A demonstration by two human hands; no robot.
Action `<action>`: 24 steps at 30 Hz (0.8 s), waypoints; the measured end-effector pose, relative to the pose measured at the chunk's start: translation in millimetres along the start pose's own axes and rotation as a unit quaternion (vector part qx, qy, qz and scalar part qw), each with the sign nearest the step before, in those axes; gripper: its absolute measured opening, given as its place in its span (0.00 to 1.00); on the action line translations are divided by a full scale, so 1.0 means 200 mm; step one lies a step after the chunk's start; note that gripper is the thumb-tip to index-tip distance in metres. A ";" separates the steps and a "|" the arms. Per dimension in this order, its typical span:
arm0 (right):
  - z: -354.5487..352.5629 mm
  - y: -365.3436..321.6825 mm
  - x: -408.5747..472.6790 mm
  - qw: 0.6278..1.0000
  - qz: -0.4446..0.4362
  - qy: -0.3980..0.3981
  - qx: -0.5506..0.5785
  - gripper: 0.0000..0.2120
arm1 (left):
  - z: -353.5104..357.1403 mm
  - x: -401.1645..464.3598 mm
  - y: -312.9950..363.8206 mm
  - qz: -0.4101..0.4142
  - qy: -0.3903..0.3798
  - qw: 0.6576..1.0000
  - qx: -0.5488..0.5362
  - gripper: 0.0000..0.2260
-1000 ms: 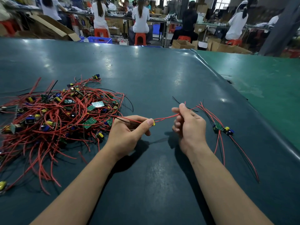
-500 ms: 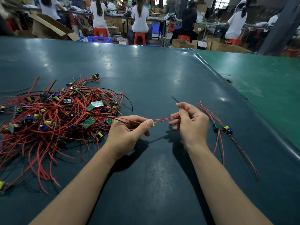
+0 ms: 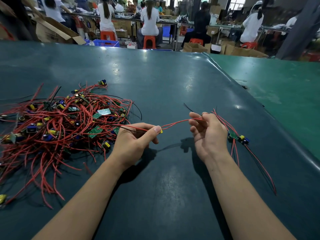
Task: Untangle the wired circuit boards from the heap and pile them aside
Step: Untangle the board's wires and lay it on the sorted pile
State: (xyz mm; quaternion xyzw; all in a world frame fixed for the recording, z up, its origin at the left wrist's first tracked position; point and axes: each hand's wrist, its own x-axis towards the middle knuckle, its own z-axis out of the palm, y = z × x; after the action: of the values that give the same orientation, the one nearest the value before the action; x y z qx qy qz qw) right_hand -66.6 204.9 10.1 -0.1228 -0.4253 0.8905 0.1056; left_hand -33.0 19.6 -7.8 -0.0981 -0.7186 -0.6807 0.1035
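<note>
early going: tangled heap of red-wired green circuit boards (image 3: 65, 125) sits left on the dark table (image 3: 164, 80); one freed board (image 3: 238, 137) lies right. your left hand (image 3: 133, 144) pinches a red wire pair (image 3: 176, 122); right hand (image 3: 209, 135) fingers half-curled, pinching its far end.

Right hand (image 3: 208, 135) turned palm-up (fingers uncurled).

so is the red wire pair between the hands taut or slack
Nearly taut: the red wire pair runs in a shallow arc, off the table, from the left hand's pinch to the right hand's fingers.
</note>
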 end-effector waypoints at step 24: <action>-0.01 -0.01 0.00 0.992 0.002 0.125 0.005 0.26 | -0.01 -0.01 0.00 -0.013 -0.047 0.999 0.008 0.08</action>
State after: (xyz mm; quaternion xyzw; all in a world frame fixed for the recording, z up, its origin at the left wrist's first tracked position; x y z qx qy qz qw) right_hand -65.2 207.7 10.1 -0.2335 -0.4041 0.8704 0.1567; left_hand -32.0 18.4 -8.6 -0.1194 -0.7296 -0.6705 0.0613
